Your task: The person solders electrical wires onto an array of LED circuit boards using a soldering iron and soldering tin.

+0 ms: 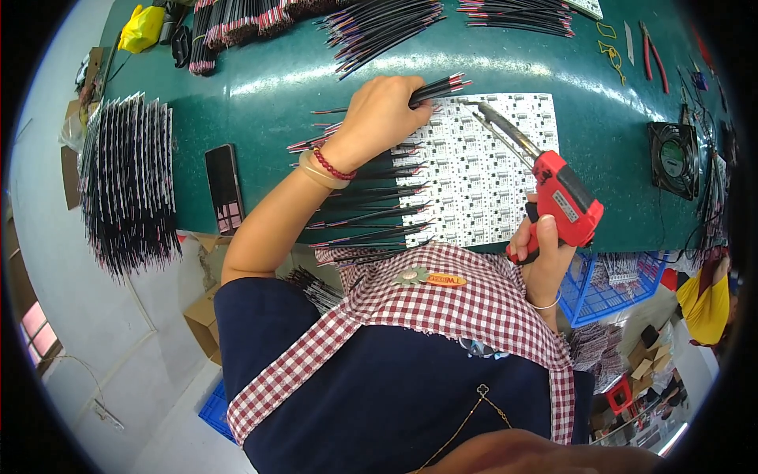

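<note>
The left hand (385, 112) grasped a bunch of black wires (437, 90), thumb and fingers closed round it, over the far left corner of a white board (482, 178). The right hand (545, 245) was wrapped around the handle of a red soldering gun (564, 197) at the board's near right. The gun's tip pointed far and left, close to the wires' ends; whether it touched the board could not be told. The board lay between the hands, on the green desk (276, 118), with more leads (365, 215) lined along its left edge. Left of these lay a phone (223, 188), and farther left a stack of wired boards (126, 182). Wire bundles (387, 31) lay at the far side, pliers (647, 59) far right, and a fan (673, 159) to the right.
</note>
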The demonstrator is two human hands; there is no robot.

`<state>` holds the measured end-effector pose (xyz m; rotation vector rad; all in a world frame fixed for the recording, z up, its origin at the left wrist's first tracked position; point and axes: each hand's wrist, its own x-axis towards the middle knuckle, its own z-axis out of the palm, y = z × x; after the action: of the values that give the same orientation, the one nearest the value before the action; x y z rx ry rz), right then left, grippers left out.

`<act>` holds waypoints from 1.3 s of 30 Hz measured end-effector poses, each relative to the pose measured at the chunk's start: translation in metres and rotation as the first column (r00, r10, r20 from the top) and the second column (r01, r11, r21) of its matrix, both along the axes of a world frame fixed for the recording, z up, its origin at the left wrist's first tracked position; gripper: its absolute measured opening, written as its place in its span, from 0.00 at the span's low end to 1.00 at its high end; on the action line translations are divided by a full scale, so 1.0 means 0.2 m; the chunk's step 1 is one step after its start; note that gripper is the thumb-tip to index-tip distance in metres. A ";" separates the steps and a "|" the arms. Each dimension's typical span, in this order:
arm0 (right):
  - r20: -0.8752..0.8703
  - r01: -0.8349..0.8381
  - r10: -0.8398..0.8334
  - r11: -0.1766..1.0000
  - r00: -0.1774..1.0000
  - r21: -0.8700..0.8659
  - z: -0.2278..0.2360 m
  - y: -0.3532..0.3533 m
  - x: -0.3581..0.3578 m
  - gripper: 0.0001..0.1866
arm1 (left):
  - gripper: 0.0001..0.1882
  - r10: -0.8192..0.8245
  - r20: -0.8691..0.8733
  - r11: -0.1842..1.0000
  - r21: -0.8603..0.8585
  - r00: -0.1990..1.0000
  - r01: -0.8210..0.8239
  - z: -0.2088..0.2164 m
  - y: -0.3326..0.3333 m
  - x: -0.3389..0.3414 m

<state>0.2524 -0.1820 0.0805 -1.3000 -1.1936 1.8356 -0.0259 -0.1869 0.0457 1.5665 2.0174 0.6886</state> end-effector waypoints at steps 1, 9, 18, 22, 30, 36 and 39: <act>-0.010 -0.016 0.016 1.000 1.000 0.021 0.00 0.01 0.01 0.21 | 0.13 0.000 0.001 1.000 -0.001 1.000 0.000 0.00 0.00 0.00; -0.072 0.008 -0.006 0.999 0.997 0.031 0.00 0.01 0.04 0.21 | 0.12 0.034 0.034 0.999 -0.028 0.999 -0.033 0.05 -0.02 -0.03; -0.115 0.037 -0.030 0.998 0.993 0.058 -0.01 0.01 0.09 0.23 | 0.10 0.089 0.630 0.695 0.516 0.772 -0.501 0.17 -0.11 -0.08; -0.133 0.044 -0.038 0.998 0.990 0.039 0.00 0.01 0.10 0.22 | 0.10 0.042 0.714 0.700 0.478 0.699 -0.530 0.07 -0.12 -0.06; -0.168 0.050 -0.050 0.999 0.985 -0.003 0.00 0.00 0.12 0.21 | 0.10 0.121 0.321 0.980 0.113 0.940 -0.164 0.20 -0.09 0.04; -0.098 0.005 -0.015 0.994 0.995 -0.105 -0.03 -0.02 0.11 0.19 | 0.13 0.079 -0.018 0.988 -0.132 0.997 -0.081 0.07 -0.11 0.09; -0.102 -0.014 -0.002 0.988 0.995 -0.151 -0.05 -0.03 0.10 0.18 | 0.13 0.098 0.004 0.991 -0.097 0.995 -0.097 0.06 -0.12 0.10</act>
<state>0.2723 -0.1876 0.0714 -1.2682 -1.0229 2.0046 -0.0062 -0.2103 0.0573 1.4152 2.0998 0.6237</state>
